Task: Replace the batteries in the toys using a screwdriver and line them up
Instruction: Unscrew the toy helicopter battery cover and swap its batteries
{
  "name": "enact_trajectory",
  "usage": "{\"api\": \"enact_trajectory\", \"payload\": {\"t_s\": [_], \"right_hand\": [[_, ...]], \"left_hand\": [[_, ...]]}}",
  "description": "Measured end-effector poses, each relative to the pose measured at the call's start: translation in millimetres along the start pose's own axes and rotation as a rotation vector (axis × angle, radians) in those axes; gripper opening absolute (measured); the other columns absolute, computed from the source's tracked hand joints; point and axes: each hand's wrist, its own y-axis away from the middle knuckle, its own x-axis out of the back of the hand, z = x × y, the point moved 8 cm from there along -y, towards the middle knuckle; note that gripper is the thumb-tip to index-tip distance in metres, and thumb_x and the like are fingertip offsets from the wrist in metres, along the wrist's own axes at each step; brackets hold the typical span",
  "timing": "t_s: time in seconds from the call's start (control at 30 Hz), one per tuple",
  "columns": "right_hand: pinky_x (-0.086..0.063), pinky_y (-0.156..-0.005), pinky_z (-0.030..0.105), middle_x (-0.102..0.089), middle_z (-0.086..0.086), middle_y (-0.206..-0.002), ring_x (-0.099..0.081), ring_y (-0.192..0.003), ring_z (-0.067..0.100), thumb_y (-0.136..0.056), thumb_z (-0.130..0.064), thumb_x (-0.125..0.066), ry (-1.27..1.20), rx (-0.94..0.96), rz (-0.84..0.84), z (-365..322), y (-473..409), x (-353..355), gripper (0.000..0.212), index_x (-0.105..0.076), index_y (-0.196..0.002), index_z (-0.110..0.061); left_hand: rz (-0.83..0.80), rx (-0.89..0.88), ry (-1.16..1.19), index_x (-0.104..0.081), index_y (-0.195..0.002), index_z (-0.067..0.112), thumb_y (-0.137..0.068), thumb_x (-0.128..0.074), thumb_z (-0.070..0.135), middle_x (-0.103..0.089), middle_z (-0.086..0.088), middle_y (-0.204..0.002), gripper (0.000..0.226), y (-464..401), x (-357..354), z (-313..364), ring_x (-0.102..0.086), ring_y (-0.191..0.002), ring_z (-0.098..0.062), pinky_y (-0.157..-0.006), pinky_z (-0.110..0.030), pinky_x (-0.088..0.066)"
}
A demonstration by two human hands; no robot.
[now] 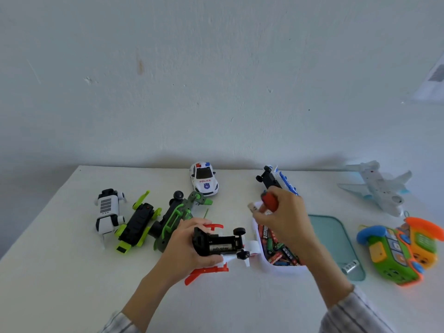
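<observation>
Red-winged toy plane [217, 248], upturned, battery bay open with one battery [219, 248] seated; gripped at its tail end by left hand [189, 246], fingers curled round the body. Right hand [281, 217], just right of that grip, holds red-handled screwdriver [269, 200] in curled fingers above white battery tray [276, 266]. Teal lid [336, 241] beyond right hand. Police car [204, 179] behind both grips on white table [72, 272].
</observation>
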Motion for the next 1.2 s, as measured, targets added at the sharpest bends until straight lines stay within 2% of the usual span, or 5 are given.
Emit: {"api": "enact_trajectory", "payload": {"t_s": [0.33, 0.5, 0.83, 1.0, 1.2], "right_hand": [[-0.04, -0.05, 0.028, -0.052, 0.01, -0.061, -0.048, -0.053, 0.024, -0.064, -0.008, -0.08, 0.194, -0.778, 0.121, 196, 46, 58, 0.031, -0.048, -0.064, -0.008], [-0.038, -0.053, 0.028, -0.054, 0.008, -0.066, -0.05, -0.058, 0.024, -0.073, -0.015, -0.075, 0.219, -0.853, 0.101, 211, 61, 44, 0.027, -0.049, -0.068, -0.011], [-0.03, -0.058, 0.032, -0.05, -0.002, -0.069, -0.045, -0.065, 0.02, -0.093, -0.042, -0.049, 0.144, -0.156, 0.443, 26, 29, 73, 0.036, -0.048, -0.073, -0.012], [-0.039, -0.053, 0.024, -0.06, 0.003, -0.06, -0.05, -0.052, 0.016, -0.089, -0.034, -0.06, -0.268, -0.038, 0.283, -29, 32, 28, 0.023, -0.048, -0.078, -0.018], [-0.038, -0.051, 0.013, -0.046, -0.01, -0.055, -0.052, -0.054, 0.0, -0.093, -0.029, -0.057, -0.164, 0.071, 0.031, -40, 32, -28, 0.022, -0.042, -0.08, -0.021]], "left_hand": [[0.051, -0.068, -0.01, -0.069, -0.091, 0.036, -0.045, -0.084, 0.056, -0.057, 0.027, -0.117, 0.052, 2, -1, 0, -0.048, -0.115, 0.005, -0.106, -0.06, -0.033], [0.055, -0.086, -0.026, -0.071, -0.083, 0.035, -0.043, -0.082, 0.056, -0.059, 0.023, -0.11, 0.046, 2, 2, 6, -0.053, -0.109, 0.003, -0.093, -0.028, -0.044], [0.028, -0.081, -0.046, -0.066, -0.084, 0.046, -0.044, -0.084, 0.055, -0.056, 0.023, -0.112, 0.044, 5, -1, 5, -0.05, -0.111, 0.003, -0.1, -0.031, -0.041], [0.072, -0.12, -0.183, -0.064, -0.084, 0.045, -0.046, -0.079, 0.062, -0.058, 0.029, -0.108, 0.045, 5, 0, 4, -0.049, -0.111, 0.006, -0.105, -0.051, -0.031], [0.087, -0.123, -0.249, -0.067, -0.083, 0.035, -0.047, -0.073, 0.067, -0.056, 0.028, -0.11, 0.049, 4, -1, 3, -0.044, -0.112, 0.013, -0.111, -0.049, -0.023]]}}
